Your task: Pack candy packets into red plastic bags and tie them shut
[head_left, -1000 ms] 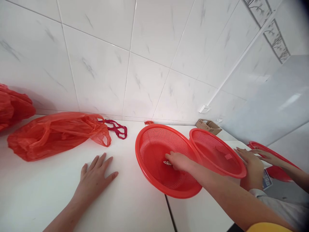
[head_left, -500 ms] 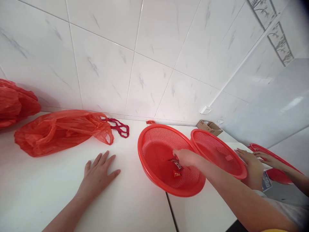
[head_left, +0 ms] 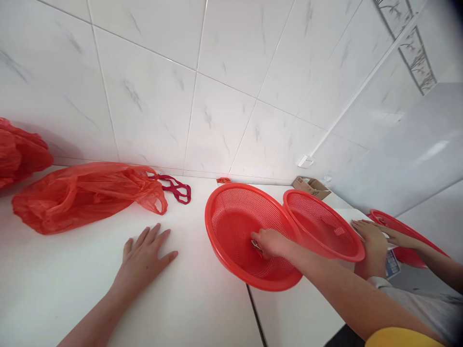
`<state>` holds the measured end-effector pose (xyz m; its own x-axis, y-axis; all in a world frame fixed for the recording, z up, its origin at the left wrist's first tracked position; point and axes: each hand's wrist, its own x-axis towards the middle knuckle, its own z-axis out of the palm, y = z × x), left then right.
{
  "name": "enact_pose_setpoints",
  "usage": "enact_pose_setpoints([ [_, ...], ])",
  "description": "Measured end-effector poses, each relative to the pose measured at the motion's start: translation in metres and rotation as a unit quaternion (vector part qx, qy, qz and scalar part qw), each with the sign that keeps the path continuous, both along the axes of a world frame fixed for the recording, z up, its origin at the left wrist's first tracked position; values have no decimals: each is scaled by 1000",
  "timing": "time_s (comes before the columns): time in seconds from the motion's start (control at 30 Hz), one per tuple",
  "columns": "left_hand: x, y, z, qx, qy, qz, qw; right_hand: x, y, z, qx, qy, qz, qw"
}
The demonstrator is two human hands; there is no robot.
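Observation:
My left hand (head_left: 144, 258) lies on the white table (head_left: 195, 294) with its fingers spread and nothing in them. My right hand (head_left: 272, 242) reaches down into a red perforated plastic basket (head_left: 231, 275), its fingers closed on a small red-and-white wrapped packet (head_left: 256, 246) at the basket's bottom. The hand covers part of the packet, and its contents cannot be told. Behind my left hand rests a red plastic bag (head_left: 90, 195), with a dark red strap (head_left: 177, 189) at its right end.
A second red basket (head_left: 323, 226) stands to the right, near another person's hands (head_left: 374, 237). Farther right is another red basket (head_left: 430, 236). A cardboard box (head_left: 311, 187) is by the tiled wall (head_left: 231, 120). More red plastic (head_left: 21, 152) bunches at far left.
My right hand has shifted slightly lower over the packets, and a red packet seen beside it before is now mostly covered. My left hand stays spread on the table. The view has shifted slightly.

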<state>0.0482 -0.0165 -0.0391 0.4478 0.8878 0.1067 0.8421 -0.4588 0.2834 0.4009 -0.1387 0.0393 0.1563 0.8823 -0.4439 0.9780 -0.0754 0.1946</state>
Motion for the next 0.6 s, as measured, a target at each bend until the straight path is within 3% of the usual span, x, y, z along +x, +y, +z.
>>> enact_pose_setpoints([
  [0.17,0,-1,2,-3,-6,-2,1000,3,6,6,16,37,-18,999],
  [0.43,-3,-1,-3,19,-41,-16,999,7,17,23,28,103,-115,988],
  [0.6,-2,2,-7,22,-63,-12,998,5,19,35,82,128,-156,976],
])
